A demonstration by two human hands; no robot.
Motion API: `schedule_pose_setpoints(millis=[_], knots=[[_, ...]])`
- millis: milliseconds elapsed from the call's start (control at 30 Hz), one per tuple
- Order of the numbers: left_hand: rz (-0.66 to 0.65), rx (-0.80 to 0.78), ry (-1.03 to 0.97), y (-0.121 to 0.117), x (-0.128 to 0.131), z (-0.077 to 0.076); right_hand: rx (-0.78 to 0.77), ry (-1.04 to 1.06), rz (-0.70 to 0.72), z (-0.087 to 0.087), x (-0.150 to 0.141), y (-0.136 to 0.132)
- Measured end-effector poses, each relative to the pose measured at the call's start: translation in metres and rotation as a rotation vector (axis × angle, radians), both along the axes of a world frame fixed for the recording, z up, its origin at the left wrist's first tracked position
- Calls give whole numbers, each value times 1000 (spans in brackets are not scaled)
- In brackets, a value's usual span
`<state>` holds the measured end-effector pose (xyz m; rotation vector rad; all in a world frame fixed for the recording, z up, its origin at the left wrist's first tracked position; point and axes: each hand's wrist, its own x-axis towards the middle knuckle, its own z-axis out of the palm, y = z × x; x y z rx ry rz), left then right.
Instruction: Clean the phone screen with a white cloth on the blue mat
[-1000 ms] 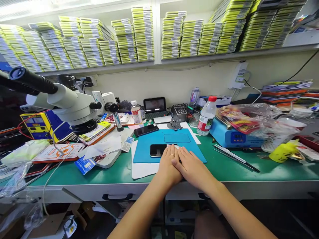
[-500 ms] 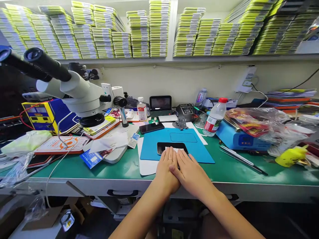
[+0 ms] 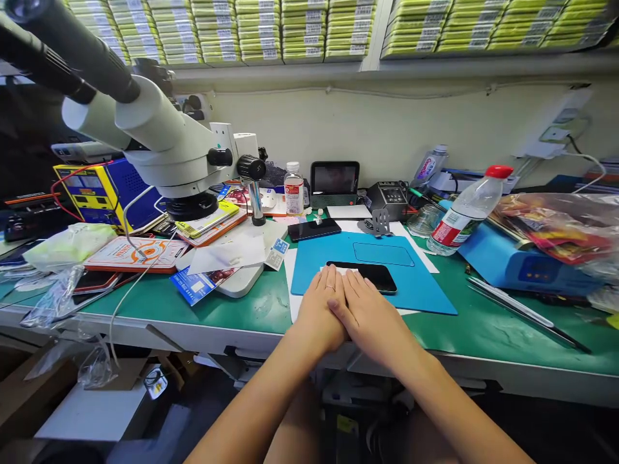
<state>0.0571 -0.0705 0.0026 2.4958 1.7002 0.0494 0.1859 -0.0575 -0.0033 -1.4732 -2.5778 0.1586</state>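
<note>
A black-faced phone lies on a blue mat, its right part showing and its left part mostly covered by my hands. Under my fingertips is a thin white sheet, perhaps a wipe, only its edge visible. My left hand is stretched out flat on it, with a ring on one finger. Beside and partly across it rests my right hand, fingers straight and thumb over the left hand. Beyond them, a thin clear rectangle with a dark outline lies on the mat.
Another dark phone lies behind the mat. At left stand a microscope and a boxed phone stack. Right of the mat are tweezers, a red-capped bottle and a blue machine.
The camera view has tilted down and shifted. My hands, still flat together, have slid left relative to the phone, so more of its right end shows.
</note>
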Motion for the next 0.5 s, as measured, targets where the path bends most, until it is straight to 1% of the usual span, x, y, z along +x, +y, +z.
schedule_pose_setpoints(millis=[167,300,400,500], knots=[[36,11,7,26,-9,-3,-52,42,28,8,-12,27],[59,21,56,33,-7,-4,-52,55,41,10,-11,36],[79,47,74,34,1,-2,-34,73,54,10,-2,37],[64,46,90,39,21,1,-32,94,40,9,18,38]])
